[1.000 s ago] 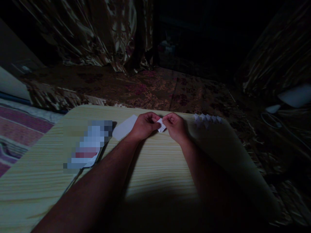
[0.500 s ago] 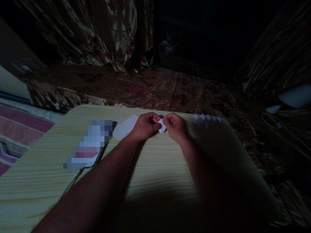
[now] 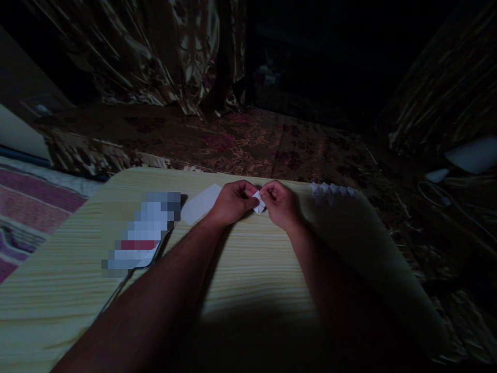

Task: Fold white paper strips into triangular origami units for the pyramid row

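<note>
A small piece of folded white paper (image 3: pixel 259 208) with crease lines is pinched between both hands, over the far part of the wooden table (image 3: pixel 256 269). My left hand (image 3: pixel 232 201) grips its left side with thumb and fingers. At its right side, my right hand (image 3: pixel 280 203) pinches the paper with the fingertips. Parts of the paper are hidden behind the fingers. White sheets of paper (image 3: pixel 202 203) lie on the table just left of my left hand. Several small folded paper pieces (image 3: pixel 330 190), pointed like stars, sit in rows to the right of my right hand.
A blurred-out device with a bright screen (image 3: pixel 145 228), perhaps a phone, lies left of my left forearm, with a cable beside it. Patterned fabric (image 3: pixel 240 142) covers a surface beyond the table. A white lamp-like object (image 3: pixel 471 155) with a cord stands at the right.
Almost nothing differs. Both hands keep hold of the folded paper in the same place, with only a very slight shift of the right fingers.
</note>
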### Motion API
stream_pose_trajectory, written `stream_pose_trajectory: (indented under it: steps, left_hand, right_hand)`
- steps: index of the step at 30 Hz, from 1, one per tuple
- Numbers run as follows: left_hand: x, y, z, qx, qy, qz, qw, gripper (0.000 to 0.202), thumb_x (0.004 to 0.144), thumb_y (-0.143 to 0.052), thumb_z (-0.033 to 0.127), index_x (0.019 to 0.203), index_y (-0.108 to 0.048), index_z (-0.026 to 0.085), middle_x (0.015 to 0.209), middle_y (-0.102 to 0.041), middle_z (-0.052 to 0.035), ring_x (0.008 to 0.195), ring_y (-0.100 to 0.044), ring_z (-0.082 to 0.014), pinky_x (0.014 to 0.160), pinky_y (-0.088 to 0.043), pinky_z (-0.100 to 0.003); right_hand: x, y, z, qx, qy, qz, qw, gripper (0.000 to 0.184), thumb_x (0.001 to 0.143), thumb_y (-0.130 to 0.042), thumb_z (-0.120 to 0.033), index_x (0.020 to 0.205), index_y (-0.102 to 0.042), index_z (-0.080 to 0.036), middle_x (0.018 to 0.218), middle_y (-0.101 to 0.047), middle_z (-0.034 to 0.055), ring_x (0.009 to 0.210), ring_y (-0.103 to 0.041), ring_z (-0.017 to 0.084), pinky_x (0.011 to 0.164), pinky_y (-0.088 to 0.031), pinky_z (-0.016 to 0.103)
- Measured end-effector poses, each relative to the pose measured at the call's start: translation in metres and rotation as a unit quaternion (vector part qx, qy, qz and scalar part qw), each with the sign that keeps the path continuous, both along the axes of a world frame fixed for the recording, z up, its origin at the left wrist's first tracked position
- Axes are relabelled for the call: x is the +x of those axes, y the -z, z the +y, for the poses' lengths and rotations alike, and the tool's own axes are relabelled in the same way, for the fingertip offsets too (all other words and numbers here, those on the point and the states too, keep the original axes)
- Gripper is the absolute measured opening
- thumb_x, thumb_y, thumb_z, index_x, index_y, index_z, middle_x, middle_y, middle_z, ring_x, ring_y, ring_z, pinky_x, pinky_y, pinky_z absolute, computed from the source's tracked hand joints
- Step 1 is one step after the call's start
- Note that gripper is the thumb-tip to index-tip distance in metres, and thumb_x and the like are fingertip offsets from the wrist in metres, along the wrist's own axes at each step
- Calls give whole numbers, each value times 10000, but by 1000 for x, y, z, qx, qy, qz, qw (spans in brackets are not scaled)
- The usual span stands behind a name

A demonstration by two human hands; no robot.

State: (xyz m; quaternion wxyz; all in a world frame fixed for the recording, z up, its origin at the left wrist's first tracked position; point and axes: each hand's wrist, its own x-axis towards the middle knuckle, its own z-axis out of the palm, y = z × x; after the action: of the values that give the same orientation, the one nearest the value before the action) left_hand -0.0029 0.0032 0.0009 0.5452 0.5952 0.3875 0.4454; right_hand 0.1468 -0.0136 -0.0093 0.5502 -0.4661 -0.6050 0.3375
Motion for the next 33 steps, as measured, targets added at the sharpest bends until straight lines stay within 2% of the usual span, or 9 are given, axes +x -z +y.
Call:
stream_pose_trajectory:
  steps: [21, 27, 33]
  left_hand:
    - [0, 1, 0, 16, -6, 11, 1000, 238, 584, -725, 184, 793, -623, 136, 719, -638, -12, 611, -574, -114, 587, -449, -233]
    - [-1, -2, 0, 26, -30, 24, 999, 164, 682, -673, 284, 750, -633, 140, 657, -604, 0, 564, -512, -97, 541, -397, -217]
    - [-1, -5, -1, 32, -33, 36, 998, 161, 718, -646, 291, 705, -609, 135, 610, -559, 16, 528, -449, -79, 506, -348, -204]
  right_hand:
    - [-1, -2, 2, -36, 9, 42, 998, 130, 736, -614, -300, 777, -580, -182, 692, -621, 1, 633, -577, 128, 572, -447, 242]
    - [-2, -2, 1, -26, 4, 30, 999, 104, 737, -610, -283, 762, -581, -186, 689, -620, -2, 627, -571, 125, 586, -451, 243]
    - [-3, 0, 1, -29, -4, 17, 999, 102, 733, -613, -276, 753, -582, -181, 670, -610, -7, 606, -565, 117, 562, -443, 231]
